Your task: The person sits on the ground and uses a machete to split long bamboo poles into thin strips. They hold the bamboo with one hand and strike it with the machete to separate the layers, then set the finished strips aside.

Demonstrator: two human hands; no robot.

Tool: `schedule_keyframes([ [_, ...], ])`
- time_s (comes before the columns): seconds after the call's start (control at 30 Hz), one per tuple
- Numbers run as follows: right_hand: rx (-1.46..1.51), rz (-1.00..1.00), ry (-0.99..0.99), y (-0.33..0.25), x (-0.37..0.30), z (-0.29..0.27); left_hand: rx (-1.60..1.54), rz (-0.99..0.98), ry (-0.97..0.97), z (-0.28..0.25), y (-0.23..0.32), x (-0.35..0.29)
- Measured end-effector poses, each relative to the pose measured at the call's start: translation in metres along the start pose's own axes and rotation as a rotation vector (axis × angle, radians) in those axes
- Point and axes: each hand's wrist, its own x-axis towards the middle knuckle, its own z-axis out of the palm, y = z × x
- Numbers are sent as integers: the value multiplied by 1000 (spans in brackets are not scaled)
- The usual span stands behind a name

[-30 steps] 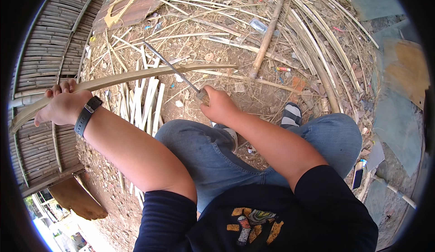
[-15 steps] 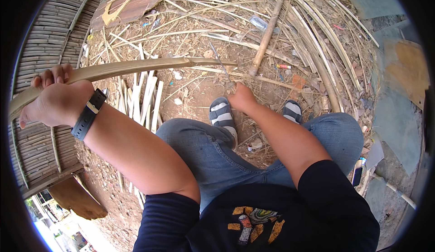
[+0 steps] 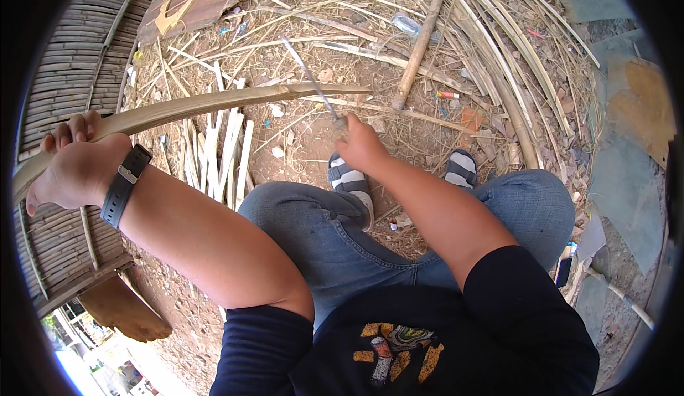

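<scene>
My left hand (image 3: 77, 157), with a dark watch at the wrist, is closed around the near end of a long split bamboo strip (image 3: 192, 104). The strip reaches across to the right, and its thin end is beyond my right hand. My right hand (image 3: 360, 144) is closed on the handle of a knife (image 3: 308, 75). Its narrow blade points up and to the left, crossing the strip near a node. From this angle I cannot tell whether the blade touches the strip.
Several pale split strips (image 3: 229, 146) lie by my left knee. A bamboo pole (image 3: 420, 47) and long curved strips (image 3: 520, 89) lie ahead. A plastic bottle (image 3: 407, 25) rests beside the pole. A slatted bamboo wall (image 3: 78, 47) stands at left, grey slabs (image 3: 627, 196) at right.
My right hand has moved up and slightly left with the knife, whose blade now reaches farther up-left across the strip. My left hand and the strip have shifted slightly left.
</scene>
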Motion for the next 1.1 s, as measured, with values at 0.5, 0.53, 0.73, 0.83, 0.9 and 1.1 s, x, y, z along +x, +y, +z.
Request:
schedule_keyframes([
  [0.5, 138, -295, -109, -119, -18, -26, -72, 10, 48, 7, -1, -9],
  [0.53, 137, -354, -69, -115, -17, -20, -57, 16, 35, 5, -1, -9],
  [0.73, -13, 67, 1, -27, -7, -3, 78, 52, 55, 7, 1, -21],
  [0.83, 4, 125, -89, -40, -3, -17, 103, 81, 36, 3, -1, -23],
  [0.9, 139, 53, -92, -81, -12, -21, 50, 65, 47, 4, -1, -17],
  [1.1, 135, -346, -122, -128, -30, -21, 63, 49, 57, 9, 2, -19],
])
